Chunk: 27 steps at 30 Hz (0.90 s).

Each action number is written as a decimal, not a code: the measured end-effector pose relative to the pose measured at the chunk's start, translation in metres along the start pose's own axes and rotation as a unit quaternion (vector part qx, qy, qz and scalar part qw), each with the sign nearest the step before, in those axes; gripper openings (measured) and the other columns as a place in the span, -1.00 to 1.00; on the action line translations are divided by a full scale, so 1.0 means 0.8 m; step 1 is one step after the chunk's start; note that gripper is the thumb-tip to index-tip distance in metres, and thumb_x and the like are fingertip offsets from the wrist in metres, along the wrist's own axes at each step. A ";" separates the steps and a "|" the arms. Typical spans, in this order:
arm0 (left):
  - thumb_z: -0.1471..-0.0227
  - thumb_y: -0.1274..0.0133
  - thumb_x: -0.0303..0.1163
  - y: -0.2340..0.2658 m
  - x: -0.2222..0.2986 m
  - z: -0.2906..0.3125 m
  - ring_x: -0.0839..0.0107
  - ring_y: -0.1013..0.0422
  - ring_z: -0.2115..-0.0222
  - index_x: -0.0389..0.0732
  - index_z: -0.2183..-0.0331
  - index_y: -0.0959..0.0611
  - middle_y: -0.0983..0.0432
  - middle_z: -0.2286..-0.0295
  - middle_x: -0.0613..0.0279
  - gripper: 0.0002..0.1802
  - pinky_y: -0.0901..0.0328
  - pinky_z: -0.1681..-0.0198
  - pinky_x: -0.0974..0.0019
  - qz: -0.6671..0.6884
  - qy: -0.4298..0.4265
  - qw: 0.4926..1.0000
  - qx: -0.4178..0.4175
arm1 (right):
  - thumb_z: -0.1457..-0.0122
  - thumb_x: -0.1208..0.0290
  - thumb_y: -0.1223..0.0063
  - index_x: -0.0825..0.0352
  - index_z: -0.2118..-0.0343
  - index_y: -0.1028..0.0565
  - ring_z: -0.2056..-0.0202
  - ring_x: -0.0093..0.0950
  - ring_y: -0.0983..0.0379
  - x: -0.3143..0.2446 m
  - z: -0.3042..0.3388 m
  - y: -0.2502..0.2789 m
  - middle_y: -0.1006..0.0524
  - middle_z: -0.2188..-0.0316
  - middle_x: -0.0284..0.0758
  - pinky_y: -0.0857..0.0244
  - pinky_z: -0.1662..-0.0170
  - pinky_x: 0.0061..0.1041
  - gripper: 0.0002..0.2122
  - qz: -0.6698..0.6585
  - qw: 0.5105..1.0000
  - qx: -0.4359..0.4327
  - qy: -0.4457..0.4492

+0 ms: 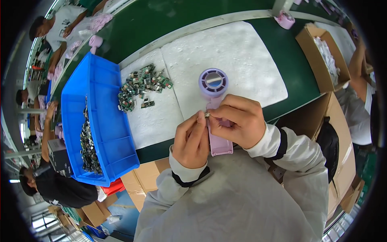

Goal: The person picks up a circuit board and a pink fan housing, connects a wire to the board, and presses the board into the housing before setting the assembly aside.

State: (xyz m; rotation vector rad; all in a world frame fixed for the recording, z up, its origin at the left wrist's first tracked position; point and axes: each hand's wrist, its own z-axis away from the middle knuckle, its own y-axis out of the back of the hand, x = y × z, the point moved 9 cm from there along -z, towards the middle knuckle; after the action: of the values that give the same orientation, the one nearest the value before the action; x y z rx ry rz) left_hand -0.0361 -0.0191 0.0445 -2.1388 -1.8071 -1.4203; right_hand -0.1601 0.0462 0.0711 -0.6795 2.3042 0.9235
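A handheld fan lies on the white foam sheet, its round lilac head (213,82) pointing away from me and its pink handle (221,144) toward me. The handle looks like an open half shell. Above it, my left hand (191,142) and my right hand (239,122) meet at the fingertips. Both are closed in a pinch around a tiny pale piece (207,115), perhaps a connector; its exact kind is too small to tell. My fingers hide the middle of the handle. Left of the fan is a loose pile of small green circuit boards (141,84).
A blue bin (115,133) holding many boards stands at the left. The white foam sheet (250,52) covers part of the green table (284,54). At the right is a cardboard box (316,60) with white pieces. Another pink fan part (285,20) sits far right. Other people work nearby.
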 end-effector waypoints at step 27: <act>-0.04 -0.22 -0.38 0.085 -0.113 -0.013 -0.08 -0.30 -0.08 -0.21 0.10 -0.66 -0.41 -0.04 0.02 -0.66 -0.23 -0.18 -0.07 -0.149 0.089 0.984 0.035 | -0.09 0.52 -0.12 0.43 0.34 -0.59 0.50 -0.60 -0.44 0.112 -0.148 0.065 -0.53 0.51 -0.36 -0.30 0.42 -0.57 -0.88 0.089 0.944 -0.231 -0.219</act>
State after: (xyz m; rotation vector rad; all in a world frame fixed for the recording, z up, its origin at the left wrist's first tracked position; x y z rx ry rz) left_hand 0.0176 -0.1179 0.0302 -1.7005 -2.1355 -1.5197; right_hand -0.2933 -0.0294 0.1070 -0.3905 1.7839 1.5545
